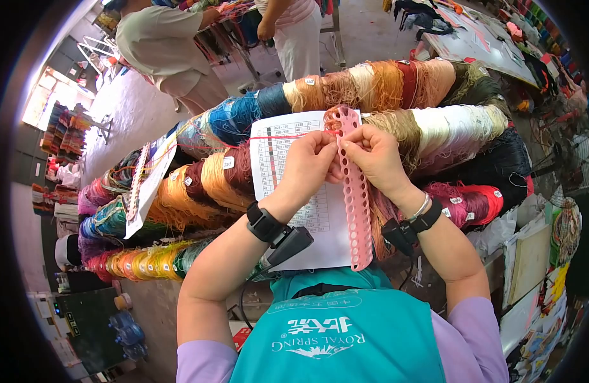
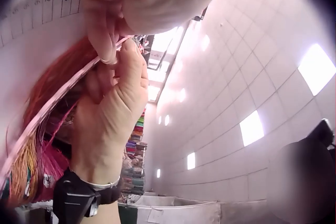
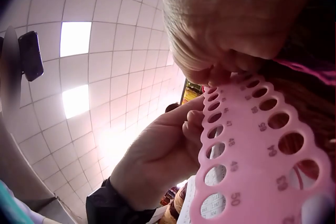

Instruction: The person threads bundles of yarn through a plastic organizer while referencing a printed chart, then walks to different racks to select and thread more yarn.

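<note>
A long pink thread-sorting strip (image 1: pixel 357 217) with numbered holes down both edges lies over a printed sheet (image 1: pixel 307 246). Loops of orange-red thread hang at its far end. A red thread (image 1: pixel 278 136) stretches from the left toward the fingers there. My left hand (image 1: pixel 309 164) is at the strip's left edge, thumb and fingers pinching the thread. My right hand (image 1: pixel 377 158) comes over the strip from the right, its thumb and forefinger pinching right beside the left fingertips. In the right wrist view the strip (image 3: pixel 252 145) runs up under my knuckles, which hide the pinched bit.
Long rows of coloured yarn skeins (image 1: pixel 211 182) lie beneath and around the sheet. Another paper (image 1: pixel 151 185) with a strip rests on them at left. Two people stand beyond, near a person's pale shirt (image 1: pixel 157 41). A covered table (image 1: pixel 479 45) is at far right.
</note>
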`<action>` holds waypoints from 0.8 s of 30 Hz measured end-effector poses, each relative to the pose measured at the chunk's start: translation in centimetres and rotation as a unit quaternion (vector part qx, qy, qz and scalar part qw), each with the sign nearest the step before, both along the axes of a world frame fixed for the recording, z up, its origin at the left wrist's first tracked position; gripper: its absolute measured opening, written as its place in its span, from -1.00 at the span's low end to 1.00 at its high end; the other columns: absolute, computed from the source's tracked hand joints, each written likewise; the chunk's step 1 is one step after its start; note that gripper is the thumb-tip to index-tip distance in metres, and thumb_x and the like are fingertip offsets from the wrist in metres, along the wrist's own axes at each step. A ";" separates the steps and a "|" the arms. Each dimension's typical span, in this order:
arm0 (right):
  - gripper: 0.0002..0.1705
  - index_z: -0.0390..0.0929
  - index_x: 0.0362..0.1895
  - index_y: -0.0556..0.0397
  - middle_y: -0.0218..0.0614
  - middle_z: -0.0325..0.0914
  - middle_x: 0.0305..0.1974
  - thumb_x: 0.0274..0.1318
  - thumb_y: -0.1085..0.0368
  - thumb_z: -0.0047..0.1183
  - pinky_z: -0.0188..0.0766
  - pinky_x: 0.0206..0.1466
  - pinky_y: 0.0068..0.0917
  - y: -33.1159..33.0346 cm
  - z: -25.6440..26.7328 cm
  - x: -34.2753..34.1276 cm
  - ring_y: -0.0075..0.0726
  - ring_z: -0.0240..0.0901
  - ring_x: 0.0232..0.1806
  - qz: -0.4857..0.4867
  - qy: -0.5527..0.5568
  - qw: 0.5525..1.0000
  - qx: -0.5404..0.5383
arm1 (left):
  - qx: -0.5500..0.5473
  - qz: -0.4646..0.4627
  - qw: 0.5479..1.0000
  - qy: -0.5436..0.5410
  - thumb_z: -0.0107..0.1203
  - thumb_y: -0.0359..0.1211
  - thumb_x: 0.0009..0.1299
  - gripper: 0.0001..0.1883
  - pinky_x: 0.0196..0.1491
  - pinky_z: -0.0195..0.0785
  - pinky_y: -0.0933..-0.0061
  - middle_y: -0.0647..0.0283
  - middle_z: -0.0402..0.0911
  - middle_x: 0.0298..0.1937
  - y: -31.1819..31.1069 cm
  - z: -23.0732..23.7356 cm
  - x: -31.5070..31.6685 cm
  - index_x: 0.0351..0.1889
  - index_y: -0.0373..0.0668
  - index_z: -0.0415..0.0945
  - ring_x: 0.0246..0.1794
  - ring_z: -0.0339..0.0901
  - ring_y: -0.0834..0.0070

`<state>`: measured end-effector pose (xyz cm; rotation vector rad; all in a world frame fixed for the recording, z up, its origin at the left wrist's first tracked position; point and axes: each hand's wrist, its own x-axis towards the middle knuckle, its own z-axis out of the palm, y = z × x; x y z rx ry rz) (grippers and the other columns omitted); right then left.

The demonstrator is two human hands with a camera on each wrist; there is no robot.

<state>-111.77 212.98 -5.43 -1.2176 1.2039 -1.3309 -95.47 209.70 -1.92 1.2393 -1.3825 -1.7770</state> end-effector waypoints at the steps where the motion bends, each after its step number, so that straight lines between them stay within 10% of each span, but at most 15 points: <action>1: -0.88 0.56 -0.30 0.19 -0.49 0.59 -0.44 0.23 0.37 0.15 0.37 -0.38 -0.65 0.0 0.2 0.1 -0.75 0.42 -0.43 0.000 0.018 1.000 0.001 | -0.024 0.006 0.999 -0.027 0.02 -0.38 0.53 -0.84 -0.49 0.45 0.63 0.33 0.57 -0.45 -0.1 -0.1 0.1 -0.12 -0.31 0.49 -0.57 0.55 0.62; 6: -0.85 0.53 -0.25 0.15 -0.46 0.55 -0.50 0.21 0.33 0.20 0.32 -0.40 -0.64 -0.1 1.8 0.4 -0.70 0.40 -0.48 0.007 0.118 0.993 0.024 | -0.087 0.025 0.990 -0.109 0.04 -0.39 0.50 -0.87 -0.53 0.40 0.65 0.36 0.55 -0.47 -0.2 0.1 2.4 -0.18 -0.26 0.51 -0.59 0.51 0.67; 11: -0.72 0.52 -0.27 0.10 -0.29 0.57 -0.51 0.16 0.16 0.26 0.40 -0.40 -0.47 -0.4 1.7 0.4 -0.45 0.52 -0.50 -0.005 0.215 0.977 0.007 | 0.016 -0.053 0.997 0.047 0.02 -0.31 0.52 -0.83 -0.58 0.30 0.69 0.37 0.53 -0.53 0.2 0.7 2.9 -0.18 -0.21 0.56 -0.65 0.48 0.65; 16: -0.63 0.47 -0.23 0.11 -0.37 0.57 -0.48 0.26 0.05 0.21 0.36 -0.42 -0.54 -1.4 1.2 -0.3 -0.55 0.47 -0.50 0.043 0.082 0.995 0.048 | 0.067 -0.046 0.995 0.052 -0.01 -0.22 0.54 -0.73 -0.61 0.27 0.70 0.35 0.56 -0.58 -0.9 1.2 2.2 -0.14 -0.22 0.61 -0.70 0.47 0.64; 24: -0.66 0.39 -0.12 0.10 -0.42 0.57 -0.45 0.34 0.10 0.15 0.33 -0.41 -0.67 -1.6 1.0 -0.7 -0.68 0.44 -0.43 0.094 -0.039 0.994 0.032 | -0.233 -0.144 0.939 -0.207 0.03 -0.35 0.52 -0.86 -0.61 0.20 0.67 0.44 0.51 -0.56 -1.6 0.5 0.4 -0.19 -0.16 0.59 -0.66 0.37 0.74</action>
